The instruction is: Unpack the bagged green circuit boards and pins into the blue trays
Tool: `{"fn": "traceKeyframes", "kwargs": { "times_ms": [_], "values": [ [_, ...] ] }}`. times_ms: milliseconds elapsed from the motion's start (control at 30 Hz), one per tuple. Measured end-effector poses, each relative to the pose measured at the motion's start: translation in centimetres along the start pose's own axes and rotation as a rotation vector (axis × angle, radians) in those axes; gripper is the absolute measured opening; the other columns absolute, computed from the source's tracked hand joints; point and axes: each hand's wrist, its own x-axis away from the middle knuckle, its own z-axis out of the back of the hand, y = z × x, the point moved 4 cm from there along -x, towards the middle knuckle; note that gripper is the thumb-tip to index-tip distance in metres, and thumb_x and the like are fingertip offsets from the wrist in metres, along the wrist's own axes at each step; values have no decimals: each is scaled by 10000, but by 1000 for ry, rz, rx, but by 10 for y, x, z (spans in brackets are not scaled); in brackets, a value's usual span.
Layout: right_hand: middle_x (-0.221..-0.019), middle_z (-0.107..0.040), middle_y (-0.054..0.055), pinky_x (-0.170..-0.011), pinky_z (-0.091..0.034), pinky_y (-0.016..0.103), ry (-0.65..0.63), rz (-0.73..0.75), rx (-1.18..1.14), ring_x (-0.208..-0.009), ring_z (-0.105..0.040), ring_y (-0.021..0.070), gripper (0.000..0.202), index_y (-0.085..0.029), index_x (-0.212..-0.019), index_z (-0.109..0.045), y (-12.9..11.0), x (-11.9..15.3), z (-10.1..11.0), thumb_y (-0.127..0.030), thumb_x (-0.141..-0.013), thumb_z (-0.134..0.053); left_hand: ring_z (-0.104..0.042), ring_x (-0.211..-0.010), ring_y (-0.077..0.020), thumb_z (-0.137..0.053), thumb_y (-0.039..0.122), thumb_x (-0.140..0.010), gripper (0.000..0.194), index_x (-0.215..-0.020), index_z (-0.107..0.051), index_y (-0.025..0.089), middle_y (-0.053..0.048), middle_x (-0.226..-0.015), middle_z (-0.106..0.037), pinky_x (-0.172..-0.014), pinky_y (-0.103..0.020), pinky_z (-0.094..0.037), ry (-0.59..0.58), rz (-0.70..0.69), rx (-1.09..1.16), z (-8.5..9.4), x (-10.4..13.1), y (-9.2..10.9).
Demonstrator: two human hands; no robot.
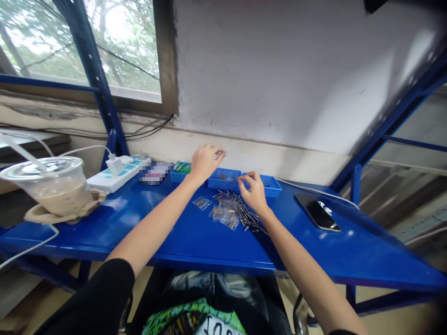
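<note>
left hand (206, 164): raised above the gap between the left and middle trays, fingers curled, blurred – cannot tell whether it holds anything.
right hand (255, 191): over the far end of the metal rods, thumb and forefinger close together – whether something thin is pinched there, cannot tell.
metal rods (247, 215): loose heap on the blue table (181, 244), in front of the trays.
clear bags (219, 213): small, overlapping the heap's left side; one lies apart further left.
left tray (178, 177): green packet (182, 167) inside.
middle tray (221, 184): small contents, blurred.
right tray (275, 190): partly behind the right hand.
phone (317, 212): well right.
</note>
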Motion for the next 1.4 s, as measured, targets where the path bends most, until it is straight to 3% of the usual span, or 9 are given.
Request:
{"fn": "traceKeyframes", "kwargs": {
  "times_ms": [167, 267, 367, 500, 800, 1000, 1167, 1300, 1400],
  "values": [
    [-807, -546, 62, -775, -449, 344, -12, -114, 7, -826, -538, 206, 229, -181, -844, -677, 22, -1, 1, -296, -847, -478, -566, -768, -201, -573, 438, -742, 345, -958, -691, 196, -81, -886, -663, -724, -307, -411, -893, 100, 41, -35, 34, -26],
    [-797, -558, 61, -757, -439, 335, -52, -119, 9, -818, -536, 206, 228, -187, -820, -676, 22, -1, -3, -297, -846, -477, -528, -951, -248, -694, 448, -580, 524, -1066, -647, 261, -74, -1088, -601, -791, -312, -401, -1136, 69, 9, -29, 65, -43],
    [-805, -560, 61, -743, -429, 323, -114, -95, 8, -815, -531, 203, 227, -191, -832, -674, 15, 1, -9, -297, -849, -474, -456, -1066, -281, -695, 458, -555, 564, -1088, -610, 294, -67, -1154, -545, -829, -331, -391, -1164, 82, -75, -22, 77, -58],
    [-809, -561, 59, -738, -419, 312, -195, -72, 9, -811, -526, 197, 228, -196, -843, -670, 8, 4, -15, -295, -854, -466, -532, -931, -236, -648, 425, -616, 408, -955, -612, 200, -72, -995, -598, -740, -279, -410, -1133, 198, -86, -27, 80, -72],
    [-777, -559, 46, -756, -400, 301, -286, -58, 17, -799, -521, 180, 227, -196, -844, -665, 5, 7, -23, -300, -859, -464, -603, -787, -190, -692, 462, -558, 638, -1118, -564, 185, -72, -983, -651, -643, -238, -403, -1039, 335, -75, -29, 80, -85],
    [-764, -561, 39, -751, -398, 304, -313, -40, 19, -803, -525, 182, 215, -199, -849, -664, 5, 9, -28, -293, -857, -471, -601, -599, -180, -725, 359, -517, 260, -699, -659, 184, -26, -630, -673, -566, -253, -393, -1079, 471, 209, -37, 87, -84],
    [-768, -557, 40, -730, -393, 294, -327, -22, 28, -783, -522, 176, 204, -197, -858, -665, 2, 9, -28, -279, -852, -479, -560, -608, -155, -689, 491, -552, 336, -709, -664, 194, -22, -668, -654, -561, -233, -362, -965, 390, 78, -23, 78, -88],
    [-758, -552, 37, -712, -386, 286, -356, -25, 21, -772, -519, 171, 200, -194, -856, -665, 0, 10, -29, -269, -853, -480, -536, -743, -180, -725, 552, -460, 591, -959, -645, 245, -30, -866, -605, -636, -239, -376, -1081, 274, 51, -10, 80, -87],
    [-765, -555, 38, -716, -385, 283, -372, -25, 17, -778, -518, 169, 188, -195, -854, -667, 0, 12, -31, -258, -847, -490, -501, -852, -213, -731, 540, -455, 531, -901, -656, 261, -30, -900, -554, -707, -262, -373, -1103, 195, -8, -13, 83, -87]
  ]
}}
